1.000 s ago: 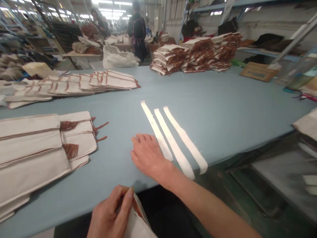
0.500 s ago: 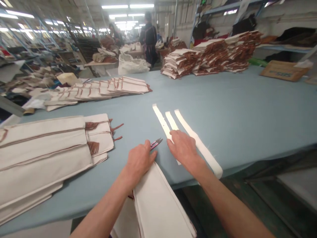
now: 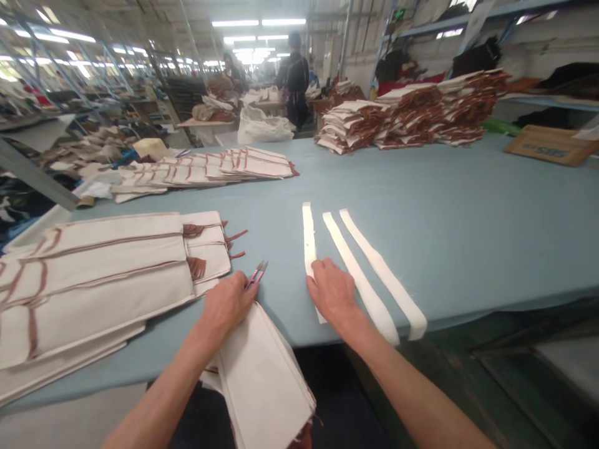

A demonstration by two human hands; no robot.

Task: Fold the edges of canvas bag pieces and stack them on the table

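My left hand [image 3: 228, 300] is closed around a pair of thread snips [image 3: 259, 272], with the pointed blades sticking out past the fingers. That same hand rests on the upper end of cream fabric panels [image 3: 264, 374], which hang over the table's front edge and show brown at the bottom. To the right, my right hand [image 3: 333, 288] has its fingers pinched on a narrow cream fabric strip [image 3: 309, 234] on the table. Two further strips, a middle strip [image 3: 358, 271] and a right strip [image 3: 386, 274], lie beside it, their near ends at the edge.
Cream panels with brown trim [image 3: 116, 268] overlap on the left of the blue-covered table [image 3: 449, 231]. Behind them lies another fanned row [image 3: 206, 168]. Tall piles of cream and brown pieces [image 3: 353, 125] stand at the back, with a cardboard box [image 3: 550, 144] at right. A person [image 3: 294, 81] stands beyond.
My left hand has moved left with the snips and the hanging panels. The right hand has shifted the left strip, which now lies straighter and farther from the other two. The view has turned slightly left.
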